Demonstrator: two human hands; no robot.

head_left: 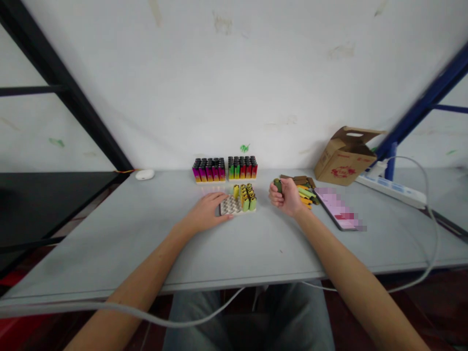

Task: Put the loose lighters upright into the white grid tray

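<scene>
The left hand (208,212), half-open, loosely holds the tray (229,206) by its left end; the right hand (290,199) curls tightly around a green lighter (278,185).

The right grip (287,196) partly hides a green object (278,185).

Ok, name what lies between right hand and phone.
In the head view, a pile of yellow, green and brown pieces lies between the right hand and the phone.

White wall (164,83) stood behind, scuffed tan, green smudges low down. Grey table (120,243) adjoined it. Black frame (78,109) slanted left, blue post (424,107) right. Floor (431,312) looked dark red.
</scene>
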